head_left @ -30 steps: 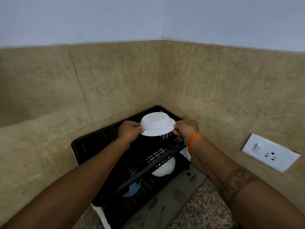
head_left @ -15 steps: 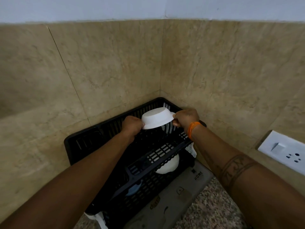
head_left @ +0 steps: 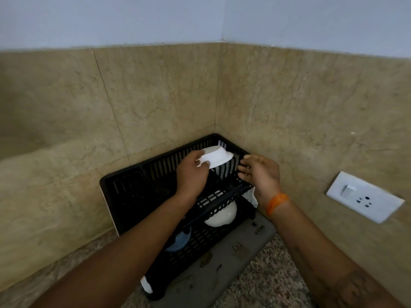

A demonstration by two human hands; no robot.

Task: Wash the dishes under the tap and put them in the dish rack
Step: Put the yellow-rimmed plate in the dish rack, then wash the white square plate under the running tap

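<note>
The white bowl [head_left: 216, 157] sits upside down and tilted over the dish rack [head_left: 142, 185] upper tier, its rim pinched by the left hand [head_left: 193, 172]. The right hand [head_left: 259, 174], just beside it, hangs loose and holds nothing. Likely rigid, light, wet-slick and breakable: grip the rim.

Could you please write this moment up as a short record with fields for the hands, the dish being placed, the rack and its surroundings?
Left hand: grips the rim of the white ceramic bowl, held upside down and tilted.
Right hand: fingers relaxed, off the bowl, holding nothing.
Rack: black plastic two-tier dish rack in the tiled corner.
Lower tier: an upturned white bowl and a light blue dish.
Surroundings: white wall socket to the right; grey drying mat under the rack.
</note>
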